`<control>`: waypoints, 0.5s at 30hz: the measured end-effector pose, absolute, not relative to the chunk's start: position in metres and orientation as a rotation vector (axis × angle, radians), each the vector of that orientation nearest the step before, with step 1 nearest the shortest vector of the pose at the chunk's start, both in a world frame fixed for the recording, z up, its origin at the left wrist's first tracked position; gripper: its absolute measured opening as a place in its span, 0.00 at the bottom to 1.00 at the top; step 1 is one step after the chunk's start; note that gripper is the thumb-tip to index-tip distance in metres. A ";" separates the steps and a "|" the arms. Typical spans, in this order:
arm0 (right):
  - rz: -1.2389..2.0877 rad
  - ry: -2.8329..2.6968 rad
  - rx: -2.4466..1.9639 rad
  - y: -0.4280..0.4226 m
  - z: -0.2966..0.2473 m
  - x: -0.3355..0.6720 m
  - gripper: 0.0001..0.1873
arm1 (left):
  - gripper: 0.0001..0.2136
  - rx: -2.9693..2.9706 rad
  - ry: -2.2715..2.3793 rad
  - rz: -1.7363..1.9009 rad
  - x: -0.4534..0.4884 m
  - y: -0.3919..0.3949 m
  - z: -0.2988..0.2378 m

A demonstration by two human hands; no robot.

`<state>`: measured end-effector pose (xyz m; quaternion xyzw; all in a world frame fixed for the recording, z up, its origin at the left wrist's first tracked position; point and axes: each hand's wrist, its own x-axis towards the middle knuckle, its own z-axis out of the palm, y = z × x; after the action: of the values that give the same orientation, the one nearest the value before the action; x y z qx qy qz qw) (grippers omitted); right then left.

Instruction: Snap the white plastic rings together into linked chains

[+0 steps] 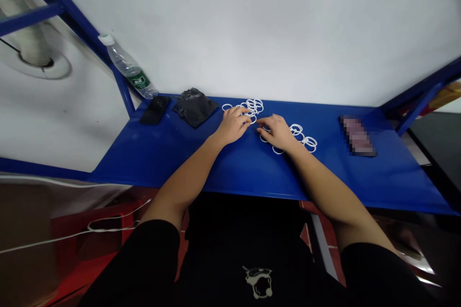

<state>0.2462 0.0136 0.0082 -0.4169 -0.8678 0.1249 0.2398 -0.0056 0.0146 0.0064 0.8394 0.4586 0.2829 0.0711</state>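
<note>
Both grips sit flat and loosely open at frame centre, my left hand (232,125) over a cluster of thin white plastic rings (254,105), my right hand (275,132) against a second cluster of rings (300,136) on the blue metal table (248,172).

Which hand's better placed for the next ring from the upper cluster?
Left, probably. The left hand has its fingertips at the edge of the upper cluster of white rings. The right hand sits further off, at the lower cluster of white rings.

White plastic rings (252,109) lie on a glossy blue shelf (230,168).
</note>
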 end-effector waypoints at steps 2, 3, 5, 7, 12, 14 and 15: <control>0.332 -2.305 -1.160 0.014 0.008 0.247 0.19 | 0.07 2.531 1.333 0.887 -0.004 0.013 0.008; 0.331 -2.265 -1.166 0.014 0.008 0.248 0.20 | 0.07 2.538 1.305 0.902 -0.003 0.013 0.009; 0.349 -2.185 -1.166 0.014 0.008 0.248 0.21 | 0.07 2.557 1.233 0.935 -0.001 0.012 0.008; 0.405 -2.101 -1.163 0.013 0.008 0.248 0.22 | 0.07 2.580 1.147 0.964 0.002 0.011 0.007; 0.529 -1.941 -1.180 0.007 0.009 0.246 0.24 | 0.06 2.602 1.056 0.991 0.008 0.009 0.003; 0.499 -1.924 -1.172 0.005 0.009 0.246 0.23 | 0.05 2.586 1.092 1.007 0.009 0.009 0.004; 0.471 -1.930 -1.163 0.005 0.009 0.245 0.22 | 0.04 2.573 1.119 1.018 0.008 0.009 0.004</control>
<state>0.2453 0.0047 0.0090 -0.4615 -0.7655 0.1869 0.4075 0.0085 0.0092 0.0043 0.8594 0.3736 0.3401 0.0783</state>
